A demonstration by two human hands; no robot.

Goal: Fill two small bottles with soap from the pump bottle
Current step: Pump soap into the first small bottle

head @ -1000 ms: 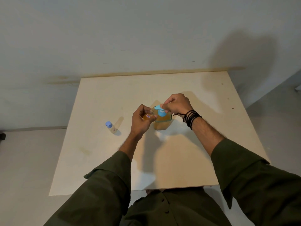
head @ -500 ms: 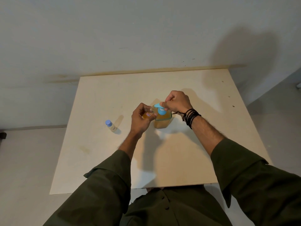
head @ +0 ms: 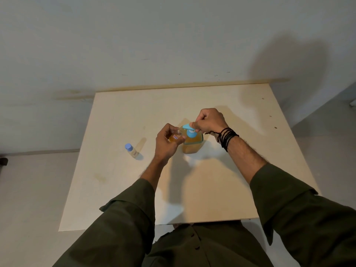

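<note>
My right hand (head: pixel 209 120) has lifted slightly, fingers curled on the pump bottle (head: pixel 192 141)'s blue pump head (head: pixel 189 130). My left hand (head: pixel 166 143) grips the open small bottle (head: pixel 175 136) against its spout. The capped small bottle (head: pixel 131 150) stands left of it on the bench (head: pixel 212 189).

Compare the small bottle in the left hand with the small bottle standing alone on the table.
The held bottle looks amber with soap; the standing bottle looks pale. The held bottle is gripped by the left hand at the pump spout; the standing bottle wears a blue cap and is untouched. Both carry small labels.
</note>
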